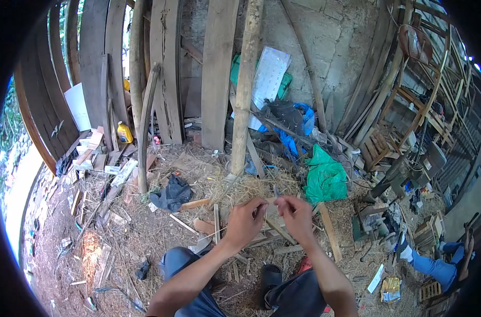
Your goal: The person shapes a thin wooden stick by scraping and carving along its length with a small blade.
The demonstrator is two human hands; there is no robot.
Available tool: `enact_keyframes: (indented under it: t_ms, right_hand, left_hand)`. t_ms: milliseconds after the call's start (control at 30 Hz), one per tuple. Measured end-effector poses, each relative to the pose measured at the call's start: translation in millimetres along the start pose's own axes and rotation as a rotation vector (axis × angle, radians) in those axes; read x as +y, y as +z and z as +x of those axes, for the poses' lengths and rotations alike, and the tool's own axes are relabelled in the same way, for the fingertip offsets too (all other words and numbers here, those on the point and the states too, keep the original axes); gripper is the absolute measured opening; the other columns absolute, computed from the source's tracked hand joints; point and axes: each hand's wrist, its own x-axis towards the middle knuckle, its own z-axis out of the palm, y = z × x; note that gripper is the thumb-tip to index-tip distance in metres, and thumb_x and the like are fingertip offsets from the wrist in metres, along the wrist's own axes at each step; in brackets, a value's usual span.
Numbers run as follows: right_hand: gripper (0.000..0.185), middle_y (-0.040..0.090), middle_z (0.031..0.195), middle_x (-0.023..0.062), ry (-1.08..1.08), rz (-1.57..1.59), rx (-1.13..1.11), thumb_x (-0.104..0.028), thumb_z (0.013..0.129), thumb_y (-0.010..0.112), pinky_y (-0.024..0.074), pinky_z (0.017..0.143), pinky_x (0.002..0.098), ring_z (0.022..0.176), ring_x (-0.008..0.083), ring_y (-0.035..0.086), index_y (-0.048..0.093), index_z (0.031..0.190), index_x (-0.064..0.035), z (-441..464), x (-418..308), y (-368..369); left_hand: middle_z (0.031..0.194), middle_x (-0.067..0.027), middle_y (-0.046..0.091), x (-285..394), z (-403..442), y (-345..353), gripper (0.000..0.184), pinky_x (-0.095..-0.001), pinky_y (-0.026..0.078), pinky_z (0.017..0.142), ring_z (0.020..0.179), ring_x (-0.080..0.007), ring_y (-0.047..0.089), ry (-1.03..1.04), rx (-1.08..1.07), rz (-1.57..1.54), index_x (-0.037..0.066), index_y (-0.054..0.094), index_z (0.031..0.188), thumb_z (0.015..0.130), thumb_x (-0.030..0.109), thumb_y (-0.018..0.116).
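In the head view both hands are raised in front of my knees, close together with the fingertips almost meeting. My left hand (244, 223) is curled, thumb and fingers pinched together; what it grips, if anything, is too small to make out. My right hand (296, 215) is also closed in a pinch, and a thin, greyish sliver (276, 191) sticks up at its fingertips. I cannot tell what kind of thing that is. A pale, narrow bit spans the small gap between the hands. Straw and wood scraps lie on the ground beneath them.
A green plastic sack (326, 174) lies ahead to the right, a black cloth (173, 192) to the left. A wooden post (243, 95) stands in front of me. A yellow bottle (125, 132) sits among scraps. Another person's jeans-clad leg (436, 270) shows at right.
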Motion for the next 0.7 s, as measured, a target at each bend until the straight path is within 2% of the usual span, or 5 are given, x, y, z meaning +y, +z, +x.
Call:
enact_keyframes:
  t_ms: [267, 367, 533, 633, 700]
  right_hand:
    - [0.019, 0.055, 0.06, 0.0024, 0.042, -0.021, 0.081, -0.014, 0.093, 0.054, 0.0385, 0.051, 0.0239, 0.054, 0.0064, 0.048, 0.066, 0.089, 0.0004, -1, -3, 2]
    - [0.019, 0.052, 0.059, -0.0001, 0.097, 0.023, 0.114, -0.014, 0.094, 0.054, 0.0364, 0.05, 0.0225, 0.054, 0.0045, 0.046, 0.065, 0.088, 0.0009, 1, -3, 3]
    - [0.02, 0.05, 0.058, -0.0035, 0.131, 0.032, 0.049, -0.013, 0.095, 0.053, 0.0335, 0.048, 0.021, 0.053, 0.0028, 0.043, 0.064, 0.086, 0.0009, 1, 3, 7]
    - [0.022, 0.057, 0.059, 0.0038, 0.209, 0.183, 0.159, -0.018, 0.093, 0.055, 0.0405, 0.051, 0.027, 0.053, 0.0089, 0.053, 0.066, 0.086, -0.0001, 2, 1, 4]
    - [0.022, 0.057, 0.06, 0.005, 0.167, 0.004, 0.0, -0.018, 0.093, 0.055, 0.0411, 0.051, 0.0278, 0.054, 0.01, 0.053, 0.066, 0.087, 0.0002, -5, 13, 14]
  left_hand:
    - [0.085, -0.0135, 0.063, -6, -4, 5, 0.007, -0.0426, 0.048, 0.059, 0.07, -0.0355, 0.062, 0.061, 0.031, 0.154, 0.005, 0.059, 0.091, 0.085, 0.007, 0.057]
    - [0.083, -0.013, 0.061, -6, -1, 7, 0.006, -0.0432, 0.048, 0.059, 0.069, -0.0359, 0.061, 0.216, 0.069, 0.168, 0.005, 0.057, 0.091, 0.086, 0.007, 0.056]
    - [0.082, -0.0129, 0.06, -3, -4, 7, 0.006, -0.0432, 0.049, 0.058, 0.07, -0.0356, 0.061, 0.167, 0.045, 0.21, 0.005, 0.056, 0.091, 0.086, 0.008, 0.056]
    - [0.082, -0.0131, 0.06, -5, -2, 7, 0.006, -0.0436, 0.048, 0.058, 0.07, -0.0357, 0.061, 0.173, 0.038, 0.203, 0.005, 0.056, 0.092, 0.086, 0.008, 0.056]
    - [0.082, -0.0132, 0.061, -8, -3, 14, 0.006, -0.0439, 0.048, 0.057, 0.07, -0.0358, 0.061, 0.187, 0.051, 0.183, 0.005, 0.056, 0.092, 0.087, 0.008, 0.055]
